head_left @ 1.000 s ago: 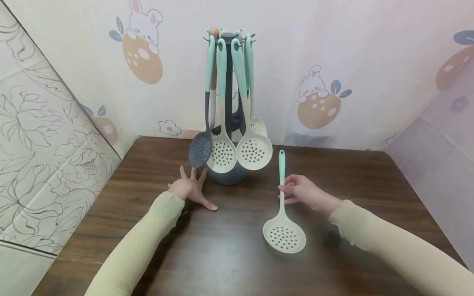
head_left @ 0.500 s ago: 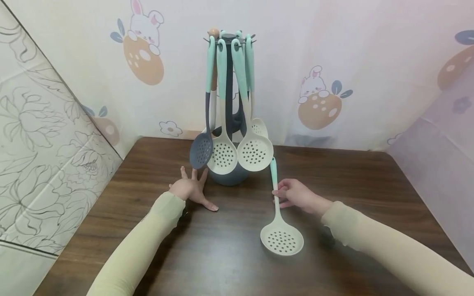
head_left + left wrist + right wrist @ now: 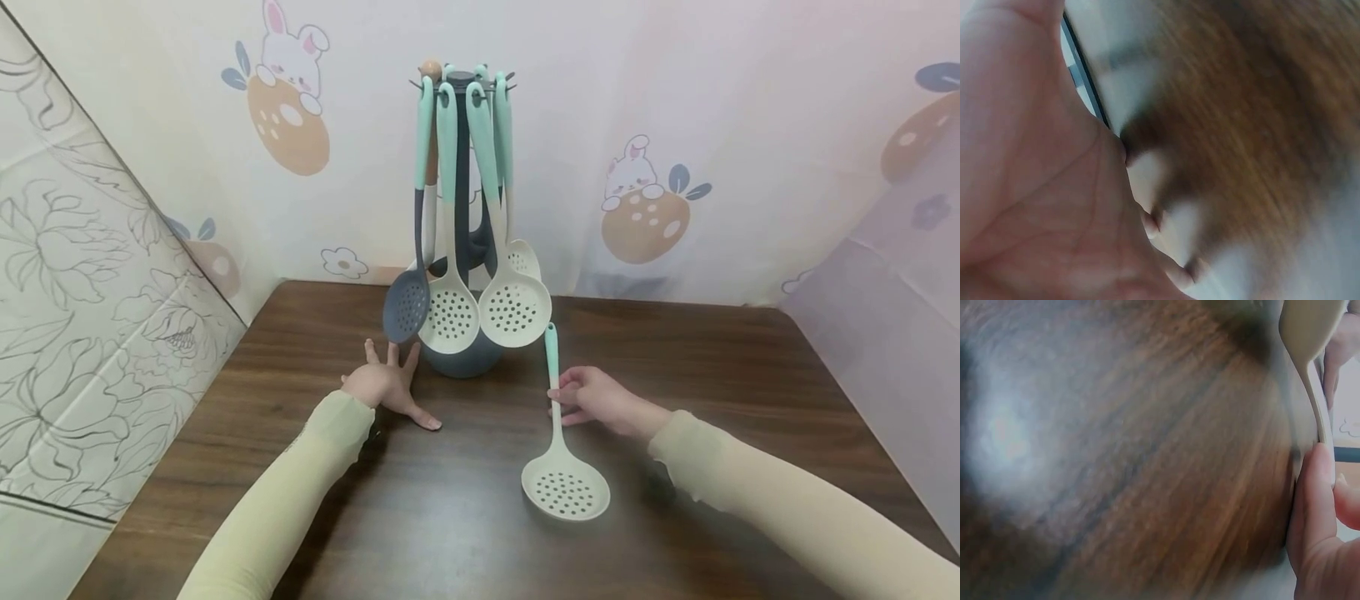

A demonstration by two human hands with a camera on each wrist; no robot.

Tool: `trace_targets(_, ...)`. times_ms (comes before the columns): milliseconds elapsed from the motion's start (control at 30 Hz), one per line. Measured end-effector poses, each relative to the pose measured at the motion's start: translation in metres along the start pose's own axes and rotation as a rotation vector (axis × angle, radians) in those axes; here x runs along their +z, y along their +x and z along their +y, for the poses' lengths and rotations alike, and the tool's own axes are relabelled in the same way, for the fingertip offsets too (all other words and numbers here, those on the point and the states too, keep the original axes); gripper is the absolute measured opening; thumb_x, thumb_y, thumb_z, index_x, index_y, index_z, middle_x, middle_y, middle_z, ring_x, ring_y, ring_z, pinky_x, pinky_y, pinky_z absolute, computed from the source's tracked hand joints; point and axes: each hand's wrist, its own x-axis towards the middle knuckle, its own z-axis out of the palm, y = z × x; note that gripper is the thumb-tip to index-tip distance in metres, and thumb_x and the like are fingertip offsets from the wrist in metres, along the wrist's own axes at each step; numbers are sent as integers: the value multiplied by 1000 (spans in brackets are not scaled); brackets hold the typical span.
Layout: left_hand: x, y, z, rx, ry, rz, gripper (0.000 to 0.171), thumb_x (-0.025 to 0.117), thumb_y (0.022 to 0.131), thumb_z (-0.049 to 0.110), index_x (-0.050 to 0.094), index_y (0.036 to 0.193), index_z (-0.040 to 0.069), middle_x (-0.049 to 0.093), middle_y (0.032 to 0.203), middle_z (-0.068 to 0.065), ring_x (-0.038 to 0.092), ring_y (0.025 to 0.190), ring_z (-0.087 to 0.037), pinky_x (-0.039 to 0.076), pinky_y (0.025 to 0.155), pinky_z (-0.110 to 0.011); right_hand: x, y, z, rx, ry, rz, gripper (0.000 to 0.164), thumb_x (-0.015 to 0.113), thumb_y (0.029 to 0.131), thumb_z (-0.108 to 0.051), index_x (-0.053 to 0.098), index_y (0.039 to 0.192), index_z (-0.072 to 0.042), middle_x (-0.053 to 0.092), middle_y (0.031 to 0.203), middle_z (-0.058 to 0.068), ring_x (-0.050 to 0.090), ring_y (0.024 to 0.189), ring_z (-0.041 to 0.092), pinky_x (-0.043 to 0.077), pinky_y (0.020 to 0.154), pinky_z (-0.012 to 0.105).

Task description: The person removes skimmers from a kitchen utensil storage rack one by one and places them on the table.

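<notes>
My right hand [image 3: 600,400] pinches the handle of a cream skimmer [image 3: 566,485] with a mint grip and a round perforated bowl. The bowl points toward me, and the handle end reaches back beside the rack's base. In the right wrist view, fingers and thumb close on the skimmer's thin stem [image 3: 1319,403]. My left hand [image 3: 384,390] rests on the table with its fingers spread, just left of the rack's base. The left wrist view shows the palm [image 3: 1041,169] close up, with blurred wood beyond.
A dark utensil rack [image 3: 462,363] stands at the back middle, hung with several mint-handled tools. Among them are a grey skimmer [image 3: 407,307] and two cream ones in front. Beneath is a brown wooden table [image 3: 675,350], with a patterned curtain [image 3: 555,167] behind it.
My right hand has moved the skimmer slightly left and toward me, and its handle end now lies nearer the rack. The left hand has stayed in place.
</notes>
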Motion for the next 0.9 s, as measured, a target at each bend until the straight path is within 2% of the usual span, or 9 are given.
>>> trace_targets(267, -2, -1, -1, -6, -6, 8, 150, 76, 50, 84, -10, 159, 28, -30, 160, -13, -29, 139, -51, 14, 94, -84, 6, 6, -3, -12, -39, 7, 22, 64, 96, -1, 51, 107, 13, 67, 93, 21, 71, 85, 27, 58, 75, 40)
trace_targets(467, 0, -1, -1, 6, -14, 15, 152, 77, 48, 85, -8, 160, 27, -25, 162, -14, -29, 139, -51, 13, 93, -85, 5, 9, -5, -15, -144, 27, 21, 68, 94, -5, 54, 100, 10, 68, 87, 17, 71, 77, 23, 58, 71, 36)
trace_targets(633, 0, -1, 0, 8, -8, 14, 152, 77, 48, 85, -8, 160, 27, -23, 162, -15, -28, 139, -51, 14, 92, -85, 0, 8, -4, 11, -223, 34, 24, 70, 93, -10, 56, 104, 7, 66, 85, 14, 66, 71, 20, 58, 68, 36)
trace_targets(900, 0, 0, 0, 8, -5, 14, 152, 77, 48, 85, -8, 160, 26, -20, 163, -16, -28, 140, -51, 14, 93, -85, -3, 3, -5, 41, -213, 0, 24, 65, 96, -11, 58, 110, 7, 64, 87, 10, 60, 77, 20, 55, 71, 34)
